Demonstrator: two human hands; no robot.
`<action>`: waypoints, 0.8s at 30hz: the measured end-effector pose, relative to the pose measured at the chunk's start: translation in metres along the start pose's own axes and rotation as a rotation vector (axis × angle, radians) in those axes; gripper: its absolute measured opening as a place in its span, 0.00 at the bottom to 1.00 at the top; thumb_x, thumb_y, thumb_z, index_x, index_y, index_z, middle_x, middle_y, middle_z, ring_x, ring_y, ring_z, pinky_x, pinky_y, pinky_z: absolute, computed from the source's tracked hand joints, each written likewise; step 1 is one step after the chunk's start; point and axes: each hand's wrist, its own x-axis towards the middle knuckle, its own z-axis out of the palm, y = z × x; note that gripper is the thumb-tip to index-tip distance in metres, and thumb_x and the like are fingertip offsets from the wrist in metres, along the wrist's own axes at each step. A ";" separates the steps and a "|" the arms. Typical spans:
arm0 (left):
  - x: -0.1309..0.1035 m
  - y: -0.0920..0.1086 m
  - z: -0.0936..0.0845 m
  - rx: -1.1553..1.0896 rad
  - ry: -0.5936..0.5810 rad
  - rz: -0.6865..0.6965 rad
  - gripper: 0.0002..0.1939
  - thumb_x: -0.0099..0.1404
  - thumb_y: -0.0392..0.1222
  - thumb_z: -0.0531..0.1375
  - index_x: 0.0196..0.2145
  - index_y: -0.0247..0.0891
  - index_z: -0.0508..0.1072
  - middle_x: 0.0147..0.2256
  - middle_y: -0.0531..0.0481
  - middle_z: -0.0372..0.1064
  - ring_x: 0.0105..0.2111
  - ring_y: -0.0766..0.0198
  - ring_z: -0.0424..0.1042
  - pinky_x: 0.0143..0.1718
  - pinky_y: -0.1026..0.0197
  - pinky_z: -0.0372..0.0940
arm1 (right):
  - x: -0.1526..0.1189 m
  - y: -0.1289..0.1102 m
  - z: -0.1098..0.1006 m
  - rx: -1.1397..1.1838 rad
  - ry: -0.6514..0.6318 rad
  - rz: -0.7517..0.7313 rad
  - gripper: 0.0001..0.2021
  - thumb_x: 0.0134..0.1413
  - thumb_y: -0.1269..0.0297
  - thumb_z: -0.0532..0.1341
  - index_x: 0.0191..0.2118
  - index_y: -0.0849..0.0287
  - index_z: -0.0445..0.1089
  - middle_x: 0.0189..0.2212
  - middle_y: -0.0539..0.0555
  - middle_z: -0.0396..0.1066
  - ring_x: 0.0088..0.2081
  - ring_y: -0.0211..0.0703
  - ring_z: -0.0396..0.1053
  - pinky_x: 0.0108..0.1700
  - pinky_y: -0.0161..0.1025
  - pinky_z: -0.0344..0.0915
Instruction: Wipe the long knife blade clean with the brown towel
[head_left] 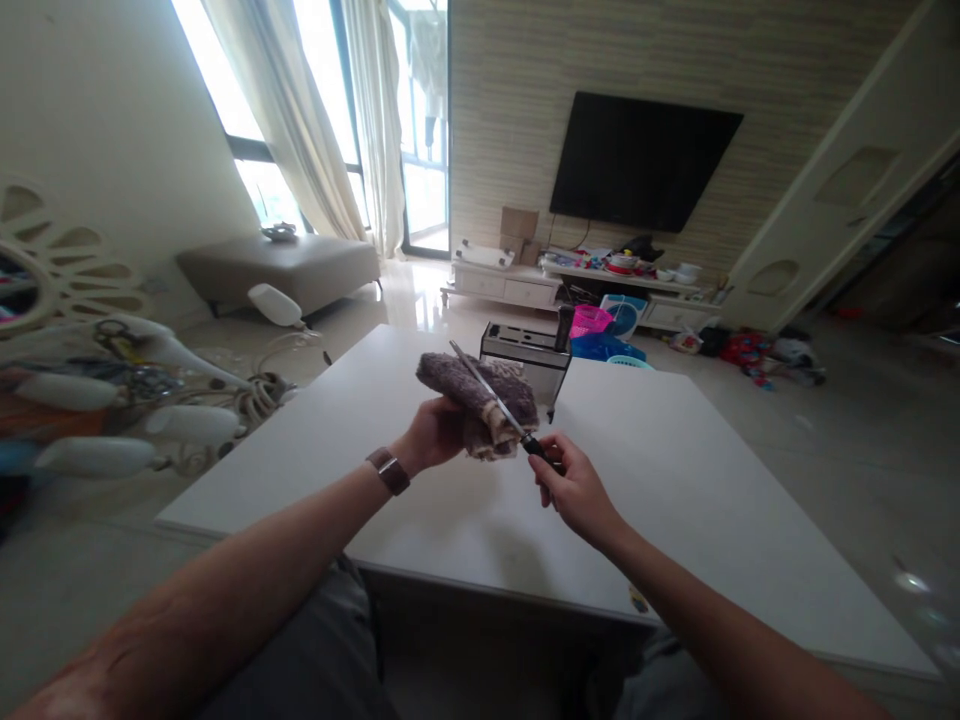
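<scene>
My left hand, with a brown watch strap at the wrist, is closed on a folded, fluffy purple-grey cloth above the white table. My right hand grips the black handle of a slim knife. Its narrow metal blade points up and to the left, lying across the cloth; whether it presses on the cloth I cannot tell. Just behind the cloth stands a knife block with a slotted top. One black-handled piece sticks up from its right end. The left fingers are partly hidden beneath the cloth.
The white table spreads around my hands, its near edge close to my legs. At left stand white lamp-like shades and loose cables. Beyond are a grey bench, a cluttered low cabinet, and pink and blue baskets.
</scene>
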 end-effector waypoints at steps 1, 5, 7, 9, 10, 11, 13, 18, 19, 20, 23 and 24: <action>-0.001 -0.008 0.003 0.026 -0.035 -0.028 0.14 0.53 0.33 0.63 0.39 0.27 0.80 0.38 0.37 0.80 0.37 0.49 0.79 0.47 0.49 0.72 | -0.001 0.001 0.002 -0.009 -0.006 0.004 0.10 0.61 0.56 0.61 0.36 0.56 0.62 0.27 0.45 0.66 0.19 0.31 0.63 0.19 0.31 0.62; -0.003 -0.033 0.013 0.154 -0.056 0.049 0.17 0.55 0.30 0.70 0.44 0.32 0.79 0.42 0.39 0.80 0.43 0.50 0.79 0.55 0.49 0.68 | -0.001 0.008 0.009 0.002 -0.029 0.015 0.10 0.59 0.57 0.62 0.40 0.55 0.62 0.34 0.47 0.69 0.20 0.32 0.66 0.18 0.31 0.65; -0.003 -0.039 0.015 0.195 -0.025 0.106 0.21 0.52 0.29 0.73 0.44 0.33 0.79 0.43 0.40 0.80 0.45 0.50 0.79 0.56 0.47 0.67 | 0.001 0.013 0.012 0.047 -0.033 -0.004 0.12 0.58 0.58 0.63 0.44 0.54 0.63 0.36 0.48 0.69 0.25 0.35 0.69 0.18 0.32 0.67; -0.003 -0.041 0.016 0.216 0.007 0.142 0.22 0.50 0.29 0.74 0.44 0.33 0.79 0.43 0.40 0.80 0.45 0.50 0.78 0.57 0.46 0.67 | 0.003 0.016 0.015 0.101 -0.039 -0.003 0.16 0.55 0.59 0.64 0.49 0.54 0.64 0.36 0.49 0.70 0.28 0.38 0.69 0.19 0.32 0.68; -0.003 -0.041 0.016 0.225 0.022 0.158 0.22 0.49 0.29 0.75 0.44 0.33 0.80 0.43 0.40 0.80 0.45 0.50 0.78 0.57 0.45 0.67 | 0.003 0.017 0.015 0.115 -0.047 0.014 0.17 0.55 0.60 0.63 0.50 0.54 0.64 0.35 0.49 0.70 0.27 0.38 0.68 0.18 0.33 0.67; -0.003 -0.041 0.016 0.235 0.034 0.173 0.23 0.49 0.30 0.75 0.44 0.33 0.80 0.43 0.40 0.80 0.45 0.50 0.78 0.57 0.45 0.67 | 0.004 0.017 0.015 0.106 -0.059 0.038 0.16 0.55 0.60 0.63 0.49 0.55 0.65 0.32 0.48 0.69 0.24 0.37 0.66 0.18 0.32 0.65; -0.003 -0.039 0.016 0.256 0.048 0.195 0.24 0.47 0.29 0.75 0.44 0.33 0.80 0.43 0.40 0.80 0.45 0.49 0.78 0.57 0.45 0.68 | 0.004 0.015 0.015 0.031 -0.098 0.084 0.11 0.58 0.59 0.61 0.44 0.57 0.67 0.23 0.44 0.65 0.18 0.34 0.60 0.18 0.32 0.61; -0.001 -0.028 0.017 0.253 0.082 0.243 0.22 0.46 0.28 0.75 0.41 0.31 0.80 0.43 0.40 0.80 0.44 0.49 0.79 0.57 0.45 0.67 | 0.005 0.007 0.013 -0.055 -0.148 0.093 0.09 0.60 0.57 0.59 0.35 0.56 0.69 0.15 0.43 0.57 0.17 0.36 0.56 0.20 0.34 0.54; -0.001 -0.024 0.017 0.239 0.100 0.258 0.21 0.47 0.28 0.75 0.41 0.32 0.80 0.42 0.40 0.80 0.44 0.50 0.79 0.57 0.45 0.68 | 0.005 0.006 0.012 -0.050 -0.142 0.089 0.09 0.60 0.56 0.59 0.35 0.56 0.69 0.15 0.43 0.57 0.18 0.36 0.56 0.21 0.34 0.53; 0.000 -0.020 0.016 0.226 0.116 0.271 0.21 0.47 0.28 0.74 0.41 0.32 0.80 0.42 0.41 0.80 0.43 0.50 0.79 0.57 0.45 0.68 | 0.005 0.005 0.012 -0.051 -0.138 0.089 0.09 0.60 0.56 0.59 0.33 0.56 0.69 0.15 0.44 0.56 0.18 0.36 0.56 0.21 0.34 0.53; 0.004 -0.004 0.011 0.200 0.140 0.310 0.20 0.48 0.28 0.73 0.41 0.31 0.80 0.42 0.40 0.80 0.42 0.51 0.80 0.55 0.47 0.70 | 0.005 0.003 0.011 -0.063 -0.147 0.101 0.11 0.60 0.56 0.60 0.30 0.56 0.66 0.16 0.44 0.56 0.19 0.35 0.54 0.22 0.34 0.50; 0.006 0.002 0.008 0.193 0.146 0.326 0.20 0.48 0.28 0.73 0.41 0.31 0.80 0.43 0.40 0.80 0.41 0.51 0.80 0.54 0.48 0.71 | 0.005 0.001 0.010 -0.065 -0.154 0.105 0.11 0.60 0.56 0.60 0.30 0.56 0.66 0.16 0.44 0.55 0.19 0.35 0.54 0.22 0.34 0.49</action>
